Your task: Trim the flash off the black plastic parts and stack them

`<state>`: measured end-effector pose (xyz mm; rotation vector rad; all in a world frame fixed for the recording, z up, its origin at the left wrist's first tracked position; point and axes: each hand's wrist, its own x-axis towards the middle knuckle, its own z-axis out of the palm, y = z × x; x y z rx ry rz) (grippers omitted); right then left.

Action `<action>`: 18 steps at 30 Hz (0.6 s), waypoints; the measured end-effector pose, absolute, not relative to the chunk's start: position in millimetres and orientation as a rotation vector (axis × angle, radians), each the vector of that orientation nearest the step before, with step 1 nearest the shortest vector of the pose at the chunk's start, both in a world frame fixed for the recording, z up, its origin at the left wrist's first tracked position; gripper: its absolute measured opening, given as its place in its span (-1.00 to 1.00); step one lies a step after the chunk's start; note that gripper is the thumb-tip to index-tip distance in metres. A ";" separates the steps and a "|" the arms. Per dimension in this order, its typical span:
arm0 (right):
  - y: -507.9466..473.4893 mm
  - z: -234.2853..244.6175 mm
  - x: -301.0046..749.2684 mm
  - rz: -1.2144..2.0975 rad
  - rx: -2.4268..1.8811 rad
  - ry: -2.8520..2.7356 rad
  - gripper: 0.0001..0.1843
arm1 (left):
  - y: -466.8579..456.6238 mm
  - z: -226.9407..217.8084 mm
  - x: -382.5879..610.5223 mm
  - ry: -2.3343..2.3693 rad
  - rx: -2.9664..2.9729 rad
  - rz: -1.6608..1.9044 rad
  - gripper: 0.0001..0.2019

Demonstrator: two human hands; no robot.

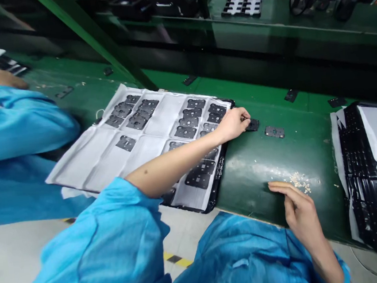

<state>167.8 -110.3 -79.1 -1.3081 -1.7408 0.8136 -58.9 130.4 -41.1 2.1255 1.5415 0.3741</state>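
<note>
My left hand (234, 123) reaches over the right edge of a lined tray, its fingers closed on the end of a small flat black plate (252, 125) at the green bench. A similar black plate (274, 132) with cut-outs lies just to the right. My right hand (300, 211) hovers low over the bench front, fingers stretched and thumb apart, with nothing visible in it. Close to its fingertips is a scatter of tiny pale pieces (299, 181). The tray (168, 108) has a white sheet liner and holds many black plates in its columns, some hidden under my left forearm.
At right stand stacked black trays (361, 173) with white sheets. Several loose plates, one a dark plate (291, 95), lie along the bench back. A green post (92, 39) slants behind the tray. A co-worker's blue sleeve (16, 122) is at left. A raised shelf (280, 21) runs behind.
</note>
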 end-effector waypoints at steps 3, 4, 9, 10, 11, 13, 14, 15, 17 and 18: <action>-112.3 -80.3 171.4 0.751 -1.333 -1.686 -0.49 | 137.2 -41.9 -55.3 1.578 2.225 0.317 -0.80; -112.5 -81.1 172.0 0.739 -1.344 -1.663 -0.51 | 135.9 -41.1 -52.9 1.585 2.259 0.298 -0.78; -108.8 -84.5 169.6 0.724 -1.355 -1.597 -0.63 | 129.2 -42.0 -20.2 1.325 2.523 0.100 -0.68; -108.0 -84.9 168.7 0.724 -1.353 -1.592 -0.64 | 130.0 -43.6 -11.4 1.267 2.549 0.059 -0.65; -107.5 -85.1 168.0 0.724 -1.354 -1.586 -0.65 | 131.5 -45.5 -3.1 1.234 2.555 0.032 -0.63; -107.5 -85.5 167.3 0.718 -1.367 -1.568 -0.68 | 135.9 -48.8 10.2 1.213 2.551 0.001 -0.63; -107.8 -85.6 167.4 0.711 -1.379 -1.557 -0.69 | 138.1 -50.0 14.7 1.207 2.548 -0.005 -0.64; -108.2 -85.7 167.7 0.700 -1.394 -1.542 -0.70 | 139.8 -50.9 17.8 1.197 2.546 -0.009 -0.66; -108.3 -85.8 169.2 0.663 -1.419 -1.505 -0.74 | 140.8 -51.4 21.0 1.167 2.546 -0.027 -0.69; -107.9 -85.7 170.2 0.637 -1.428 -1.485 -0.75 | 139.7 -51.2 21.7 1.151 2.546 -0.038 -0.69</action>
